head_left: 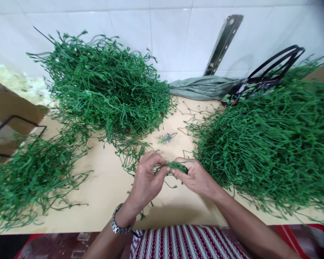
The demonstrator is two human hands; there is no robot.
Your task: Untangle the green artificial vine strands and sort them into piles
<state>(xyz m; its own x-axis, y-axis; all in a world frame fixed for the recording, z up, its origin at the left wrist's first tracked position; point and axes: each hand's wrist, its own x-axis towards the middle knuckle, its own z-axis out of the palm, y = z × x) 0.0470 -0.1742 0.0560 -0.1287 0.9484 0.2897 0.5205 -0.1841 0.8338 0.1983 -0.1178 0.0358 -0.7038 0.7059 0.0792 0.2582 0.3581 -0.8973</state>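
Note:
Both hands meet over the middle of the table, near its front edge. My left hand (149, 174), with a metal watch on its wrist, pinches thin green artificial stems (177, 166) between thumb and fingers. Right beside it, my right hand (191, 174) is closed around the same stems, thumb tips almost touching. Some stem ends stick out below and past the fingers; how the stems join is hidden by my hands. Just beyond lies a small grey-green sprig (166, 138) with a wire-like loop. Loose stems (129, 153) trail close to my left hand.
A big heap of green stems (105, 86) stands at the back left, another (272, 144) fills the right, and a smaller pile (35, 176) lies at the left. Behind are a grey-green cloth (202, 87), a dark handled bag (248, 86) and a metal bracket (223, 45). A cardboard box (14, 99) stands left.

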